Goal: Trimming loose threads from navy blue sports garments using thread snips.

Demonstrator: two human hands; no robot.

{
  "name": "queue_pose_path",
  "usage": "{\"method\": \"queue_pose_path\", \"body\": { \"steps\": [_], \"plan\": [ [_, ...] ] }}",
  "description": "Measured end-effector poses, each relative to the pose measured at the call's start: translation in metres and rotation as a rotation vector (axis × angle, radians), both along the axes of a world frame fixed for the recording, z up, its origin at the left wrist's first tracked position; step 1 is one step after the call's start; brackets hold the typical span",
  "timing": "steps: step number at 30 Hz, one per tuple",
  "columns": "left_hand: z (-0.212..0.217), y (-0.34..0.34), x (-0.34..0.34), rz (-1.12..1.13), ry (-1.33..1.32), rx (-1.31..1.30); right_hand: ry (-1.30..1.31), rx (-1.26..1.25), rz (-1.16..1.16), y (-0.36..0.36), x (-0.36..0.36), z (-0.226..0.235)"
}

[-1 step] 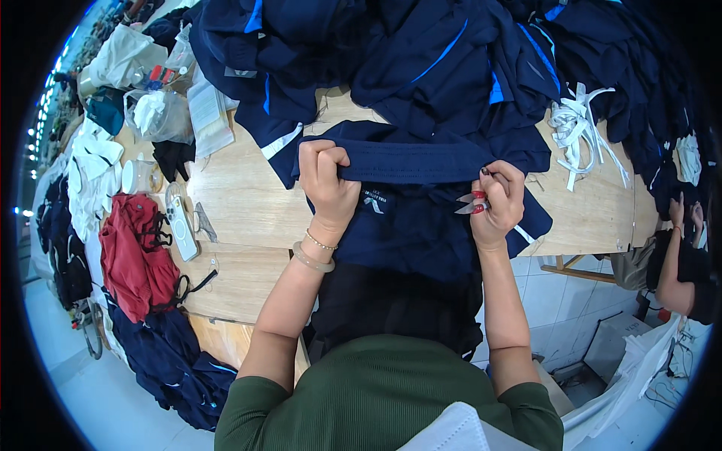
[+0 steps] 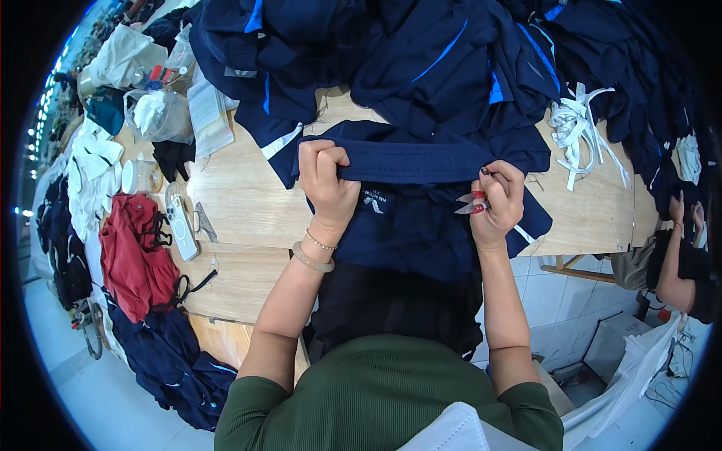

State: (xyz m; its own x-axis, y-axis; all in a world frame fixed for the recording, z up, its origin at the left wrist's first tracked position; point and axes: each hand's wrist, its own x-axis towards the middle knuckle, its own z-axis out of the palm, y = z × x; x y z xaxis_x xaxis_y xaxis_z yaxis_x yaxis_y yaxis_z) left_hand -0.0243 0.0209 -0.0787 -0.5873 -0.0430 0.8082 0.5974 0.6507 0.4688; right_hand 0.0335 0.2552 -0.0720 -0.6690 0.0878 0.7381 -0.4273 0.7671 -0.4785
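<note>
A navy garment (image 2: 410,225) with a small white printed mark lies at the table's near edge and hangs toward my lap. Its wide stitched waistband (image 2: 410,161) is stretched sideways between my hands. My left hand (image 2: 325,177) closes round the band's left end, fingers curled over the top. At the right end, my right hand (image 2: 498,197) pinches the band. The same hand holds small thread snips (image 2: 468,204), whose pointed blades stick out to the left below the band. The rest of the snips is hidden in the palm.
Navy garments (image 2: 421,52) with blue stripes are heaped along the far side. White strips (image 2: 577,135) lie at right on the wooden table (image 2: 241,203). A phone (image 2: 180,228) and red cloth (image 2: 139,255) lie left. A co-worker's arm (image 2: 677,259) shows at far right.
</note>
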Motion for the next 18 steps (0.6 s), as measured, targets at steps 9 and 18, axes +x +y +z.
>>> {"method": "queue_pose_path", "body": {
  "steps": [9,18],
  "plan": [
    [0.029,-0.033,-0.008,-0.313,-0.48,-0.186,-0.434,-0.313,0.067,0.014,-0.017,0.02],
    [-0.017,-0.133,-0.009,-0.117,-1.034,0.366,-0.951,-0.805,-0.016,0.119,0.01,0.013]
  ]
}}
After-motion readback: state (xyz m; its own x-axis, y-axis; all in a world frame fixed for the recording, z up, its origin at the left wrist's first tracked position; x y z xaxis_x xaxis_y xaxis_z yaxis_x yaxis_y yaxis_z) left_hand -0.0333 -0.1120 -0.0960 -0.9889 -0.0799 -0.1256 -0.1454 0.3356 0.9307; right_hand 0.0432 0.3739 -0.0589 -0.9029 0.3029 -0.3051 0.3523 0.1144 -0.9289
